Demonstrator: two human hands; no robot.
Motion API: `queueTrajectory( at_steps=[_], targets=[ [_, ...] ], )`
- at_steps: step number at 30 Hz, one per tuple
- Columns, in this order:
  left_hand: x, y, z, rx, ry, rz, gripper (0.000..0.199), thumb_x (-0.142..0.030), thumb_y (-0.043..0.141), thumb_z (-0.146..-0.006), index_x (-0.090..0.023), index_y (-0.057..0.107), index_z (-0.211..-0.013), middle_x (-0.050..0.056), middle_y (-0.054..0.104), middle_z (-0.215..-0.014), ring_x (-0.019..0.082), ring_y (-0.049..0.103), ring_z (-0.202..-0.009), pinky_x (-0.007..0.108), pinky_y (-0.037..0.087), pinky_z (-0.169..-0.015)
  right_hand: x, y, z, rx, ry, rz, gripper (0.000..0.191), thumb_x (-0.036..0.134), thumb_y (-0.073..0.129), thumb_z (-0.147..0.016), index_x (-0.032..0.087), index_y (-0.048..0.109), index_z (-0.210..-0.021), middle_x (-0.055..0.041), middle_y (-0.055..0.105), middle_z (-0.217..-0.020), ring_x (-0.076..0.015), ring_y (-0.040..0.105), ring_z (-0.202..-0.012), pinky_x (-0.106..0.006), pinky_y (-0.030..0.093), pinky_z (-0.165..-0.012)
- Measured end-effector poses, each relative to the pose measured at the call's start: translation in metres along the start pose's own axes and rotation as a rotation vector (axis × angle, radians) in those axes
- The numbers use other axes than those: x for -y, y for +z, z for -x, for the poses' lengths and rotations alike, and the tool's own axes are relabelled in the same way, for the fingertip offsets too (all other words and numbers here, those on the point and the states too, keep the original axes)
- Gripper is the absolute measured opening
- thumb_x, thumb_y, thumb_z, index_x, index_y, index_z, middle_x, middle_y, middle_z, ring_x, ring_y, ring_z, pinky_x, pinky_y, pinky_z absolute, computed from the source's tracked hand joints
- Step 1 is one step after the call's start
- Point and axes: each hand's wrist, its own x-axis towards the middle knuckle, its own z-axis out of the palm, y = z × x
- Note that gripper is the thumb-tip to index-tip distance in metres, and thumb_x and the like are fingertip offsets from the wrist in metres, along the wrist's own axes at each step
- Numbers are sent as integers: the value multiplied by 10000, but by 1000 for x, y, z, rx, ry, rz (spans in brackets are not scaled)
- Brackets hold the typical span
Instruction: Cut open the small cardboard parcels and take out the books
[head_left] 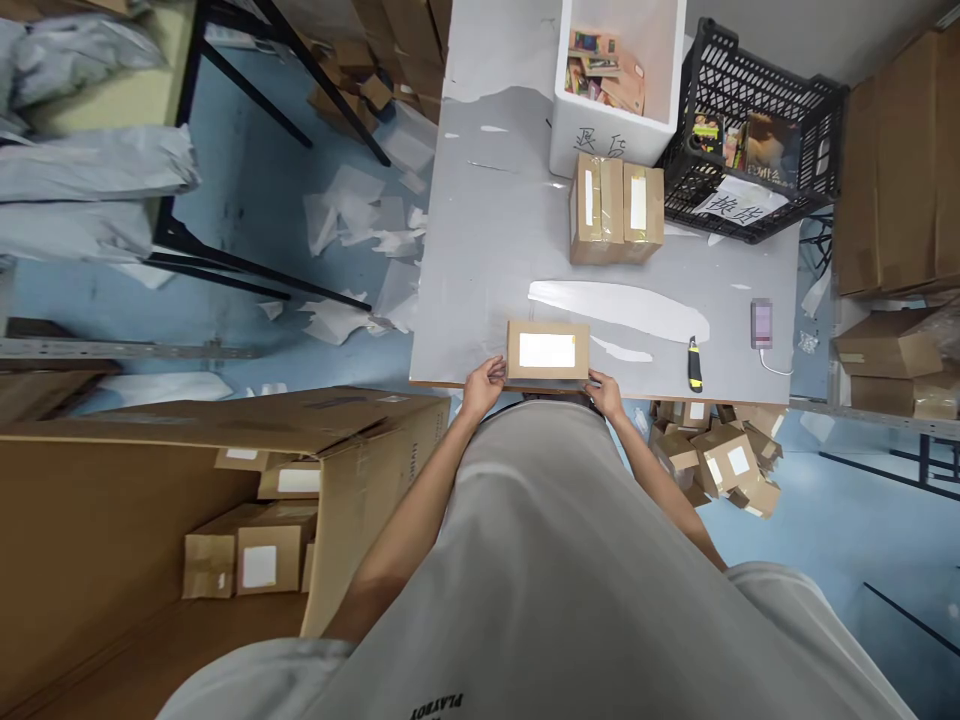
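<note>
A small brown cardboard box (pixel 548 350) with a white label on top lies at the near edge of the grey table (pixel 480 250). My left hand (pixel 484 386) is at its left side, fingers bent together against the box's lower left corner. My right hand (pixel 604 392) touches the lower right corner, its fingers closed there. Both hands hold the box between them. Farther right on the table lies a yellow and black utility knife (pixel 695 364).
Two taped boxes (pixel 616 210), a white foam bin (pixel 616 145) and a black crate (pixel 750 215) stand at the table's back. A phone (pixel 762 324) with a cable lies right. A large open carton (pixel 382 490) holding boxes stands left. Cardboard boxes (pixel 724 460) lie on the floor.
</note>
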Motion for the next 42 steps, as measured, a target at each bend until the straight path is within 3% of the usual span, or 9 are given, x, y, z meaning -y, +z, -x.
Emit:
queueTrajectory(
  at_steps=[11, 16, 18, 23, 29, 32, 35, 38, 42],
  targets=[
    [-31, -8, 9, -60, 196, -27, 476, -414, 731, -977, -183, 772, -1392, 167, 825, -1359, 303, 791, -1249, 448, 640, -1130, 33, -17, -4, 17, -101, -154, 498, 634, 890, -842, 223, 927, -1121, -124, 884, -1335, -402, 809, -1331, -608, 588, -1270],
    [-37, -9, -5, -35, 83, -169, 388, -325, 718, -948, -176, 790, -1300, 116, 855, -1171, 290, 821, -1122, 460, 643, -1145, 41, -12, -14, 41, -48, -27, 544, 657, 859, -880, 203, 914, -1174, -138, 881, -1348, -368, 839, -1263, -547, 632, -1214],
    [-42, -10, -13, -60, 81, -200, 447, -301, 719, -931, -153, 765, -1350, 148, 840, -1230, 298, 821, -1146, 475, 654, -1135, 45, -18, -25, 34, -33, 13, 535, 675, 846, -894, 207, 911, -1146, -144, 891, -1312, -359, 844, -1244, -535, 636, -1201],
    [-89, 7, -57, -45, 322, -235, 555, -396, 752, -985, -179, 710, -1494, 212, 707, -1574, 346, 748, -1384, 516, 629, -1193, 72, -73, -92, -142, -62, -7, 737, 757, 802, -903, 136, 849, -1299, -231, 859, -1352, -379, 825, -1248, -554, 630, -1181],
    [-183, 81, -157, 151, 241, -161, 720, -326, 823, -980, -145, 604, -1642, 263, 661, -1653, 377, 724, -1454, 528, 599, -1220, 129, -125, -210, -361, -27, -94, 958, 694, 879, -853, 73, 692, -1558, -312, 711, -1580, -385, 738, -1404, -522, 588, -1222],
    [-215, 117, -198, 164, 141, -98, 862, -309, 891, -935, -123, 549, -1704, 292, 585, -1728, 402, 703, -1490, 500, 573, -1243, 150, -122, -251, -338, -4, -135, 922, 635, 897, -840, 95, 684, -1556, -270, 754, -1523, -352, 738, -1368, -501, 604, -1192],
    [-227, 135, -219, 205, 161, -53, 820, -281, 892, -906, -171, 606, -1667, 230, 618, -1722, 364, 764, -1391, 474, 596, -1212, 157, -112, -268, -279, -27, -179, 841, 630, 859, -856, 141, 698, -1520, -194, 816, -1419, -300, 753, -1264, -457, 644, -1107],
    [-223, 132, -223, 262, 243, -56, 709, -244, 831, -885, -205, 694, -1580, 157, 726, -1615, 318, 818, -1219, 479, 631, -1156, 151, -99, -267, -267, -53, -209, 808, 632, 838, -866, 158, 694, -1503, -185, 814, -1434, -298, 748, -1250, -438, 653, -1069],
    [-203, 100, -219, 215, 271, -56, 710, -232, 804, -835, -214, 729, -1541, 130, 767, -1547, 302, 811, -1164, 474, 642, -1117, 140, -65, -255, -252, -157, -224, 805, 679, 793, -896, 155, 688, -1498, -202, 804, -1453, -325, 753, -1301, -477, 633, -1137]
  ],
)
